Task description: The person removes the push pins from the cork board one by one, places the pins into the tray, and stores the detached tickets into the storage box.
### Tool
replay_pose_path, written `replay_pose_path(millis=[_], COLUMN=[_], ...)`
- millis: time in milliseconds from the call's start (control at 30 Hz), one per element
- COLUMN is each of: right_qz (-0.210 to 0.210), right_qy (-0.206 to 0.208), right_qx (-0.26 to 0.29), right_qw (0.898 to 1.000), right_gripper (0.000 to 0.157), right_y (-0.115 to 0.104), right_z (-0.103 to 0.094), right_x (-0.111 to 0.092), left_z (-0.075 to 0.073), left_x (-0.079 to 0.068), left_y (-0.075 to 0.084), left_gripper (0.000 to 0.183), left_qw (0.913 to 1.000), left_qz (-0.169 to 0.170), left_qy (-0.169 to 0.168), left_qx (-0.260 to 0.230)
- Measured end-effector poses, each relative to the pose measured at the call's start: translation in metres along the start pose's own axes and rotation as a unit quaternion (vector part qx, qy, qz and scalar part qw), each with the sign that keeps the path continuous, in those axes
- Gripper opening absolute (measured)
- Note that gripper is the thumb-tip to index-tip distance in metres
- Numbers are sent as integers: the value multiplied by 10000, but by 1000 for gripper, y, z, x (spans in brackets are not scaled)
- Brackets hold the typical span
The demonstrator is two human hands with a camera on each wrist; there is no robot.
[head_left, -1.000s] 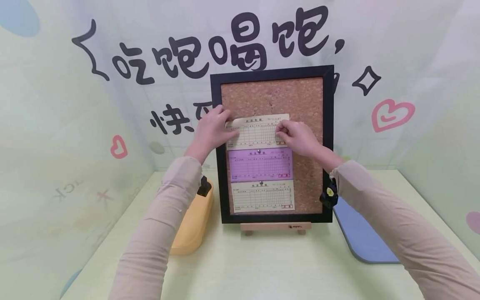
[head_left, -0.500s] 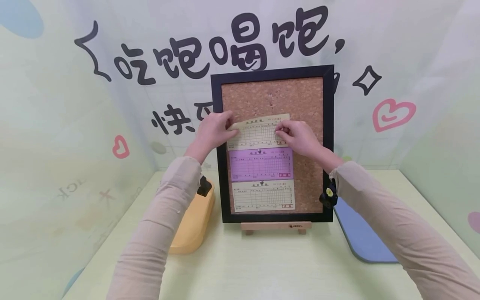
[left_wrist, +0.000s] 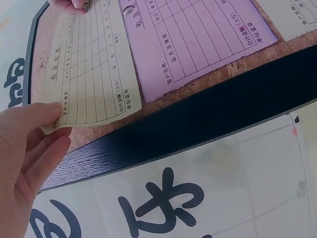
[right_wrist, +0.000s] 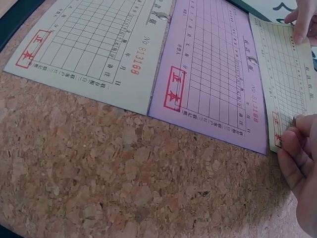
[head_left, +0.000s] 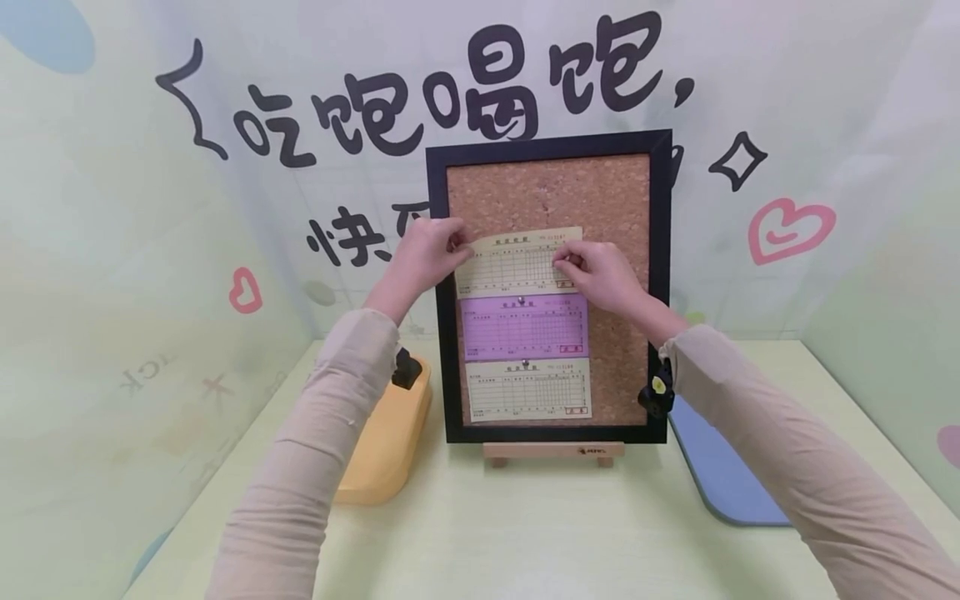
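A pale yellow printed form (head_left: pixel 510 268) lies at the top of a column of forms on the framed cork board (head_left: pixel 611 192). My left hand (head_left: pixel 426 257) pinches its upper left corner between thumb and fingers; that end bends off the cork in the left wrist view. At the form's right part, my right hand (head_left: pixel 602 273) pinches a small silvery pushpin (left_wrist: pixel 86 6), mostly hidden by the fingertips. Below hang a purple form (head_left: pixel 517 327) and another pale form (head_left: pixel 525 393), with silver pushpins (head_left: pixel 521 300) at their top edges.
The board leans on a small wooden easel (head_left: pixel 555 451) on the pale table. A yellow container (head_left: pixel 382 450) stands to the left, partly behind the left sleeve. On the right lies a blue mat (head_left: pixel 731 475). A printed wall sheet hangs behind.
My left thumb has slid slightly up toward the form's upper left corner. The right hand stays at the form's right part. The whole view has shifted a little.
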State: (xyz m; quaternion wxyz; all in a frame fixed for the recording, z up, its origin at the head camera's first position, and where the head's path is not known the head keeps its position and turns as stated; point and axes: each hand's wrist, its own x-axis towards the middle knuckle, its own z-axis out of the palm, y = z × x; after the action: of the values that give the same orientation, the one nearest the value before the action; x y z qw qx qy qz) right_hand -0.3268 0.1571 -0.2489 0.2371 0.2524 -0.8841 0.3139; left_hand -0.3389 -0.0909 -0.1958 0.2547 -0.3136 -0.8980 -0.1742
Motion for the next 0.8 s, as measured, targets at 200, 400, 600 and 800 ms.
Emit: replay_pose_path(millis=[200, 400, 600, 800], right_qz=[110, 319, 264, -19], right_qy=[68, -116, -390, -416], right_qx=[118, 231, -69, -321], right_qw=[9998, 9992, 9989, 9986], right_gripper=[14, 13, 13, 12], right_y=[-1, -1, 10, 26], right_z=[1, -1, -14, -31], right_x=[-2, -6, -23, -48], left_z=[-1, -2, -13, -28], left_x=[-3, -5, -13, -22], left_y=[2, 4, 2, 0], left_gripper=[6, 7, 9, 13], left_qw=[9994, 9990, 9994, 9982], left_qz=[49, 80, -87, -205], left_qy=[347, 448, 288, 560], left_qx=[-20, -31, 170, 10])
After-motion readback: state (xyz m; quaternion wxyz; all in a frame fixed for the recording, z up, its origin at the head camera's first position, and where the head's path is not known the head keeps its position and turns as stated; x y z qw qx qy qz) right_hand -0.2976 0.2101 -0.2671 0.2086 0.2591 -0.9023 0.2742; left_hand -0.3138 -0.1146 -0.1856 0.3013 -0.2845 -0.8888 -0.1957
